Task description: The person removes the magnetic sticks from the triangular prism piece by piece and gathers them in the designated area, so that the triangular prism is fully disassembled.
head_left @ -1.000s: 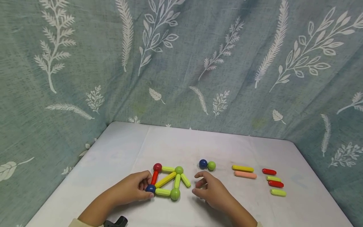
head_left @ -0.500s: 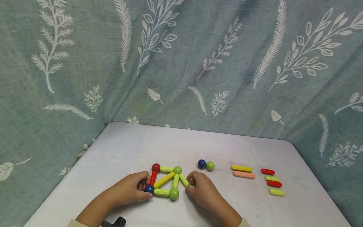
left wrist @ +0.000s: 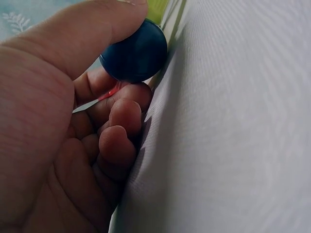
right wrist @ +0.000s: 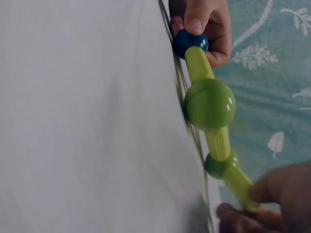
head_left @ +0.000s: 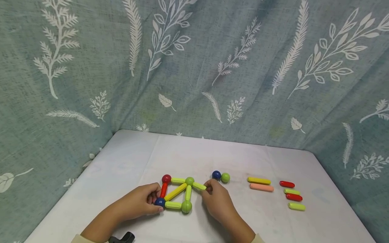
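A flat frame of rods and balls lies on the white table. Its corners are a red ball (head_left: 166,179), a blue ball (head_left: 159,202) and two green balls, one far (head_left: 189,181) and one near (head_left: 186,206). Short rods join them, with a longer yellow rod (head_left: 176,192) across the middle. My left hand (head_left: 143,199) grips the blue ball between thumb and fingers, as the left wrist view also shows. With thumb and fingertips my right hand (head_left: 218,199) pinches the outer end of a yellow-green rod (head_left: 199,186) that sticks out from the far green ball.
Behind my right hand sit a loose blue ball (head_left: 216,175) and a green ball (head_left: 225,177). Farther right lie a yellow rod (head_left: 259,180), an orange rod (head_left: 261,187) and several short red and yellow-green rods (head_left: 293,197). A patterned cloth (head_left: 188,67) hangs behind the table.
My right hand has come in from the right and taken hold of the free rod's end. That rod has swung outward and away from me about the far green ball. My left hand stays put.
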Motion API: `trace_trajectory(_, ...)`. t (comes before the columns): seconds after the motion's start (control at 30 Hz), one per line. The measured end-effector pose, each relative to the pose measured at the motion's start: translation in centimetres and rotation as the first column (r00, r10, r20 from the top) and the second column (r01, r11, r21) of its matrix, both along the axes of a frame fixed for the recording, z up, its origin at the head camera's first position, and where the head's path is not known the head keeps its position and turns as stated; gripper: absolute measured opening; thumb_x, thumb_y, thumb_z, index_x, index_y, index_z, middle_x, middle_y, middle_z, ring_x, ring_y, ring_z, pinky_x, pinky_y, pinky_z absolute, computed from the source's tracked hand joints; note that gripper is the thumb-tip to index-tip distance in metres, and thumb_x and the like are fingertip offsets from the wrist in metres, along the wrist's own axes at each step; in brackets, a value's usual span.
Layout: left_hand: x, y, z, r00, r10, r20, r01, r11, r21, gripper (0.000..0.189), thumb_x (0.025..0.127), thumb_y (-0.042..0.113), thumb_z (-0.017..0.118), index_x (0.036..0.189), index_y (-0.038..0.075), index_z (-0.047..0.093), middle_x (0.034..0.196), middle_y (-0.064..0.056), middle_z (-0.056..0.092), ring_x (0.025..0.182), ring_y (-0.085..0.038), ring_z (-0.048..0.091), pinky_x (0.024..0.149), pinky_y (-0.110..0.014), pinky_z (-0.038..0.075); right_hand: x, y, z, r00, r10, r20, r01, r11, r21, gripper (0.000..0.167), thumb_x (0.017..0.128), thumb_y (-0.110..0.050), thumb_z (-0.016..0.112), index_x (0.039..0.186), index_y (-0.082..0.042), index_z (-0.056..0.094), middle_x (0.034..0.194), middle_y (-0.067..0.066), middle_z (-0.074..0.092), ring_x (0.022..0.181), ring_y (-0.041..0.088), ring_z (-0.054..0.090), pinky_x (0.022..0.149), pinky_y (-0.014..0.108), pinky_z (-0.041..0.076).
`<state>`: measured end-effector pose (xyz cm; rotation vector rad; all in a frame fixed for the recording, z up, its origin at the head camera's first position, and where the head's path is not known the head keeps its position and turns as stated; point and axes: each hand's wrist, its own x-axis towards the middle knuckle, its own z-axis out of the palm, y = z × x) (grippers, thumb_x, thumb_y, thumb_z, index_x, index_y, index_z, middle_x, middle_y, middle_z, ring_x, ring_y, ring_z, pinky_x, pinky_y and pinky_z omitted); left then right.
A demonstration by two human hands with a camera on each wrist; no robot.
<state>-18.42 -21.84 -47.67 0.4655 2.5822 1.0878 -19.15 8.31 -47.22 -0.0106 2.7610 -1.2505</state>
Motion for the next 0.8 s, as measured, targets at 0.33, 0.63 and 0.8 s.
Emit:
trace_trajectory(0.33, -0.1, 0.1, 0.1, 1.000, 0.000, 0.013, 0.000, 1.000, -0.004, 0.046, 0.080, 0.041, 0.091, 0.101, 0.019, 0.056, 0.087, 0.000, 0.059, 0.079, -0.015, 0.056, 0.065, -0.027, 0.048, -0.5, 0.0, 0.0, 0.998, 0.009, -0.056, -0.016, 0.991, -0.130, 0.027, 0.098, -0.021, 0.074, 0.124, -0.021, 0.067, 0.106, 0.000, 0.065, 0.087, 0.015, 0.060, 0.070, 0.030, 0.052)
trace_trajectory(0.63, -0.2, 0.0, -0.1, 1.000, -0.010, 0.005, 0.010, 1.000, -0.001, 0.046, 0.080, 0.042, 0.091, 0.102, 0.021, 0.057, 0.087, 0.000, 0.059, 0.079, -0.015, 0.055, 0.065, -0.028, 0.049, -0.8, 0.5, -0.1, 0.992, -0.056, -0.109, 0.038, 0.985, -0.169, 0.021, 0.095, -0.023, 0.077, 0.115, -0.023, 0.069, 0.108, -0.003, 0.068, 0.075, 0.014, 0.059, 0.059, 0.027, 0.050)
trace_trajectory(0.8, -0.2, 0.0, -0.1, 1.000, -0.011, 0.010, 0.011, 1.000, 0.000, 0.046, 0.081, 0.044, 0.090, 0.102, 0.020, 0.057, 0.088, 0.000, 0.059, 0.080, -0.016, 0.055, 0.065, -0.028, 0.048, -0.9, 0.9, -0.1, 0.991, -0.041, -0.129, 0.025, 0.991, -0.129, 0.026, 0.094, -0.023, 0.078, 0.120, -0.023, 0.074, 0.107, -0.006, 0.070, 0.075, 0.013, 0.059, 0.059, 0.027, 0.050)
